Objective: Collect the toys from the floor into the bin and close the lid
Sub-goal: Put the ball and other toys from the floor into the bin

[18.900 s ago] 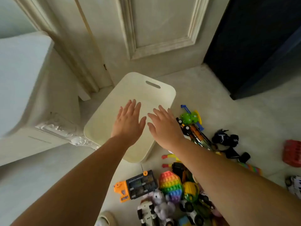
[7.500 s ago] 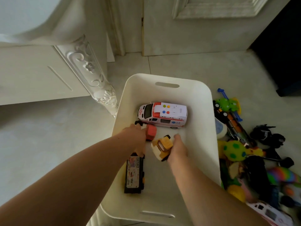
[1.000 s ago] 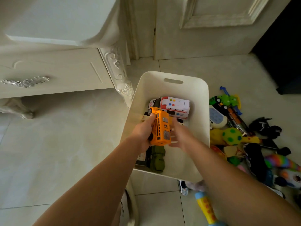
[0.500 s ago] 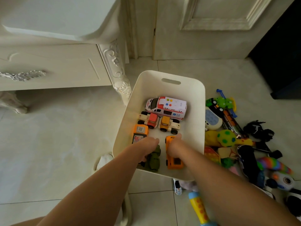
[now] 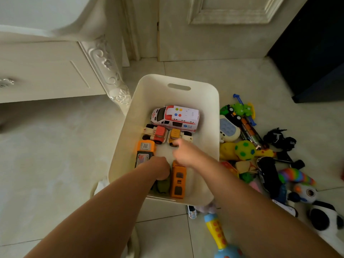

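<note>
reaching forward and down, both bare forearms enter from the lower edge and meet over the near half of the bin [image 5: 175,81], which stands open on the tiled floor [image 5: 55,146] beside a carved white cabinet [image 5: 106,58]; left hand [image 5: 159,167] sits low inside the bin, knuckles up, fingers bent down over the green vehicle [image 5: 162,186]; fingertips hidden, so whether it grips that toy cannot be told; right hand [image 5: 184,152] is higher and blurred, back up, fingers loosely extended toward the yellow truck [image 5: 177,134], one fingertip at or just short of its near wheel; nothing seen in its grasp; bin contents noted: ambulance [image 5: 176,117] at the far end; red truck [image 5: 158,134] and yellow truck side by side just before it; orange flat toy [image 5: 145,149] by the left wall; orange bus [image 5: 178,180] lengthwise beside the green vehicle at the near end; right of the bin a heap of toys [image 5: 268,170] lies on the floor, among them a spotted yellow-green toy [image 5: 243,150] and a panda plush [image 5: 325,218]; a blue and yellow toy microphone [image 5: 216,231] lies near the bin's near corner
</note>
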Action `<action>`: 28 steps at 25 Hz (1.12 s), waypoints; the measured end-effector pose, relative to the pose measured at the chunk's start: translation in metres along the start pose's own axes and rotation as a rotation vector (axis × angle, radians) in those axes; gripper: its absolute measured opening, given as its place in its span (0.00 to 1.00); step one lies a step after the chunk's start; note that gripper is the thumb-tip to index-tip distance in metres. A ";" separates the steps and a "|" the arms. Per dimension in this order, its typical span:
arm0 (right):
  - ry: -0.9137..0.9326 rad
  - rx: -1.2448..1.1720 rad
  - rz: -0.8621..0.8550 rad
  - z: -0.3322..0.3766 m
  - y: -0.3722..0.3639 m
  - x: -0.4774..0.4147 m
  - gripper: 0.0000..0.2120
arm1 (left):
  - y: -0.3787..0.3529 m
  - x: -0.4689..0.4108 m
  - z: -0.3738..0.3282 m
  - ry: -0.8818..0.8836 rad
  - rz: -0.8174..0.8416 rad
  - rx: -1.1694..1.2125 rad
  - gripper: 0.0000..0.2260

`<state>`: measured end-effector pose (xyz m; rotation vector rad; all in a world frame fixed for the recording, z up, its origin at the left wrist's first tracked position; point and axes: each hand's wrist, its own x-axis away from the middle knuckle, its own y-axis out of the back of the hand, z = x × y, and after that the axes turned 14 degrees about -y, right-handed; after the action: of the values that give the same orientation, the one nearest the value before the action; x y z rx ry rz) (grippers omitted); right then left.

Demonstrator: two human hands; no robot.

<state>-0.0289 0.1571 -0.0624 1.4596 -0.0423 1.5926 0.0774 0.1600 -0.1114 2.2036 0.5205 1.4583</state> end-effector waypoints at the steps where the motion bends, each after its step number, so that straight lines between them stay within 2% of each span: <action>1: 0.071 -0.217 -0.029 0.000 0.012 -0.001 0.20 | -0.002 -0.002 0.001 -0.026 -0.056 -0.067 0.16; 2: 0.138 -0.404 -0.054 -0.001 0.029 0.006 0.18 | -0.002 0.001 -0.002 -0.025 -0.027 -0.117 0.17; 4: 0.175 -0.721 -0.207 -0.020 0.067 0.010 0.15 | -0.006 -0.006 -0.003 -0.038 -0.054 -0.166 0.19; 6: 0.115 -0.982 -0.337 -0.059 0.100 0.003 0.14 | -0.007 -0.013 -0.002 -0.031 -0.061 -0.105 0.19; 8: 0.014 -1.114 -0.448 -0.099 0.123 -0.011 0.14 | -0.011 -0.017 0.000 -0.040 -0.060 -0.051 0.20; 10: -0.136 -1.013 -0.497 -0.139 0.131 -0.032 0.15 | -0.011 -0.017 -0.001 -0.044 -0.042 -0.043 0.23; 13: -0.257 -0.450 -0.448 -0.177 0.118 -0.053 0.22 | 0.008 -0.018 -0.013 -0.039 -0.031 -0.123 0.24; 14: -0.225 -0.306 -0.398 -0.185 0.108 -0.057 0.26 | 0.019 -0.020 -0.022 -0.049 -0.086 -0.163 0.21; 16: -0.140 -0.129 -0.348 -0.198 0.091 -0.066 0.32 | 0.046 -0.019 -0.048 -0.090 -0.326 -0.151 0.14; 19: -0.111 -0.129 -0.424 -0.209 0.075 -0.077 0.32 | 0.076 -0.009 -0.096 -0.268 -0.737 0.218 0.14; 20: -0.113 -0.173 -0.470 -0.211 0.073 -0.076 0.30 | 0.082 0.000 -0.117 -0.362 -0.808 0.272 0.14; 22: -0.085 -0.234 -0.530 -0.211 0.072 -0.069 0.26 | 0.082 0.012 -0.151 -0.546 -0.829 0.310 0.14; 24: -0.030 -0.426 -0.526 -0.209 0.081 -0.053 0.24 | 0.073 0.016 -0.173 -0.657 -0.749 0.323 0.16; 25: -0.017 -0.616 -0.479 -0.208 0.090 -0.042 0.22 | 0.068 0.014 -0.180 -0.698 -0.681 0.296 0.18; 27: 0.031 -1.066 -0.238 -0.200 0.111 -0.015 0.16 | 0.055 0.007 -0.187 -0.758 -0.522 0.175 0.27; 28: 0.082 -1.207 -0.099 -0.197 0.121 -0.002 0.13 | 0.051 0.004 -0.191 -0.778 -0.455 0.135 0.32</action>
<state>-0.2554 0.2044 -0.0557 0.4322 -0.7351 1.1458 -0.0946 0.1501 -0.0144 2.3168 0.7717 0.2959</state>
